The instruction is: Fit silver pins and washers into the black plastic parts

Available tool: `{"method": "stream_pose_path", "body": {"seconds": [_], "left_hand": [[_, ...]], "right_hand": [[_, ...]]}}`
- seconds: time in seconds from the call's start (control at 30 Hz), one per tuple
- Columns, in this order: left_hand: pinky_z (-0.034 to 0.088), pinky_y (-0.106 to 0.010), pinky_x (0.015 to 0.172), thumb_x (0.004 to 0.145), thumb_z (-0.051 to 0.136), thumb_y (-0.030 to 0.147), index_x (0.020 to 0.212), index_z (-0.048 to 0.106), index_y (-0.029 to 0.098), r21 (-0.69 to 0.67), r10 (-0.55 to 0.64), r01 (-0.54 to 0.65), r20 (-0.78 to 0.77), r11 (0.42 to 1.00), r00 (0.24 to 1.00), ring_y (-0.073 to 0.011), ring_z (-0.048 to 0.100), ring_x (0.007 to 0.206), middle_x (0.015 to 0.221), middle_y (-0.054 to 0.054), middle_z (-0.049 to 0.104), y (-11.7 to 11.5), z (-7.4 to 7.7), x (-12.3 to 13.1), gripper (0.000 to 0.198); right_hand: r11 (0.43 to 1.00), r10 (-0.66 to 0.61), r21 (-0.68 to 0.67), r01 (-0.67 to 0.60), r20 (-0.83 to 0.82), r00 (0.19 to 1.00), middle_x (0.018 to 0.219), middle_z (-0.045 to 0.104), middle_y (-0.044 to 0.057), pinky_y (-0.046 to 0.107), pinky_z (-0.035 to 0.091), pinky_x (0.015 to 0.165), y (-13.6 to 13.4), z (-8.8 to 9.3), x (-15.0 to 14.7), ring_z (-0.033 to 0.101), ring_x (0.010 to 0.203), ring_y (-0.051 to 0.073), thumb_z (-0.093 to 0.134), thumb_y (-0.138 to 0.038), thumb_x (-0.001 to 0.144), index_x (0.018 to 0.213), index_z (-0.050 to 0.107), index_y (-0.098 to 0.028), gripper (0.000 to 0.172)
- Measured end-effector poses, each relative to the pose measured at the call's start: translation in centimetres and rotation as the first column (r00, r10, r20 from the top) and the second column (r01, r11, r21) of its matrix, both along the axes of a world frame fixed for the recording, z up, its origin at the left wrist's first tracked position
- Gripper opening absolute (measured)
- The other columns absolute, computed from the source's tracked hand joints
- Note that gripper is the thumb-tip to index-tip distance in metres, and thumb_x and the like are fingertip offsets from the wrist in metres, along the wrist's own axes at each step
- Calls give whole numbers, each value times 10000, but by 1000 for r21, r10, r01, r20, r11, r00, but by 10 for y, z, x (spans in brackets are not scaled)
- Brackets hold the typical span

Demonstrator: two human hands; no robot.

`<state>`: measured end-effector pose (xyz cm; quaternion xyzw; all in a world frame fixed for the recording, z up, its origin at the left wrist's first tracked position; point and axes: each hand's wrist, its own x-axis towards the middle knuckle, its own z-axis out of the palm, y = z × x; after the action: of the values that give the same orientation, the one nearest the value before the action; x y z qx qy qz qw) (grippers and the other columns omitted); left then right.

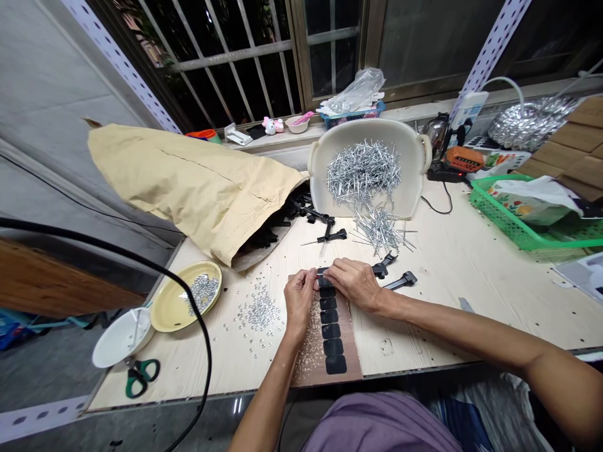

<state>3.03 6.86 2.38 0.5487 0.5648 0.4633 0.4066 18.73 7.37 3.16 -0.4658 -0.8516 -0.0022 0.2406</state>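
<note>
Head view. One desk [447, 301], pale wood grain, carries everything.

- One tan paper sack [198, 188] lies on its side toward the far left corner. Black plastic parts [287, 220] spill from its mouth (too tangled to count).
- One cream tub [320, 169] is tipped up at the far edge. A heap of silver pins [362, 169] runs out of it onto the desk.
- One green basket [499, 220] sits at the right edge.
- One brown board [351, 351] lies at the middle of the near edge, with six black pads [331, 331] in a single row down it.
- One yellow dish [169, 307] is near the left edge. One white bowl [120, 339] and one pair of scissors [139, 376] are by the near left corner.
- Two loose black clips [400, 280] lie just right of the right grip [353, 282].
- Tiny silver bits [259, 311] are scattered between dish and board, uncountable.

Left grip [299, 295] and right grip are both pinched, fingertips meeting from either side on one black piece [323, 274] at the top of the row, on the board's far end.

Handling, by the look of it: the piece is very light, stiff and smooth (likely moulded plastic). It looks easy to flick away, so it is best held by its short edges with fingertips only.
</note>
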Motion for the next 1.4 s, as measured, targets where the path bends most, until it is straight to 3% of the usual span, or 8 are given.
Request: {"method": "stream_pose_path", "body": {"seconds": [0.1,0.37,0.53,0.7,0.9,1.07,1.2,1.4], "left_hand": [[377,-221,607,823,523,436,638,563,167,67,36,-33,-53,997,998,-124,477,614,596,13,528,-2,-1,-1,328],[363,-218,622,842,513,372,646,553,181,106,-21,35,-124,994,992,-120,468,628,600,25,512,-1,-4,-7,276],[334,-217,579,862,473,391,642,498,183,68,-98,106,-116,992,988,-110,419,589,589,41,445,0,-3,-7,304],[330,-221,600,867,462,393,676,516,183,86,-71,82,-132,993,989,-114,426,619,638,34,475,-1,-4,-6,289],[319,-207,511,820,540,417,642,524,169,8,-13,12,64,1000,998,-94,405,536,574,36,453,2,-10,-4,306],[260,-175,404,782,605,427,674,529,159,-99,11,20,305,995,952,-47,346,419,535,56,454,2,-11,-3,299],[240,-148,350,713,691,407,723,583,126,-240,55,90,536,967,843,-22,355,388,550,49,492,5,-11,-5,301],[415,-122,447,565,823,253,705,615,93,-351,182,152,753,924,633,-26,486,489,613,9,576,13,-14,-6,297]], "right_hand": [[1000,3,23,-3,9,1000,801,591,53,252,315,634,1,2,-1,513,760,146,367,-313,965,840,606,-175,303],[922,6,-374,-98,-241,970,819,618,-9,214,319,589,5,3,4,547,710,109,387,-361,957,889,569,-198,253],[978,39,-196,-65,-136,990,859,612,25,227,320,619,2,4,4,546,758,124,410,-328,950,899,577,-180,229],[1000,24,-21,-24,-9,1000,802,600,29,250,306,626,0,3,-1,519,725,129,393,-305,957,829,584,-165,269],[986,-26,168,13,80,996,758,582,34,276,266,627,4,-1,-1,479,735,149,408,-294,952,775,578,-179,271],[992,-8,130,0,60,998,780,594,35,264,278,624,2,0,0,486,725,141,403,-305,956,822,600,-179,269],[998,-20,57,21,-9,1000,806,606,35,246,323,644,2,2,1,524,749,133,414,-293,951,872,611,-169,246],[1000,-5,14,6,-49,999,819,599,23,221,342,634,0,5,-1,543,761,114,406,-298,957,1018,629,-211,247]]}}
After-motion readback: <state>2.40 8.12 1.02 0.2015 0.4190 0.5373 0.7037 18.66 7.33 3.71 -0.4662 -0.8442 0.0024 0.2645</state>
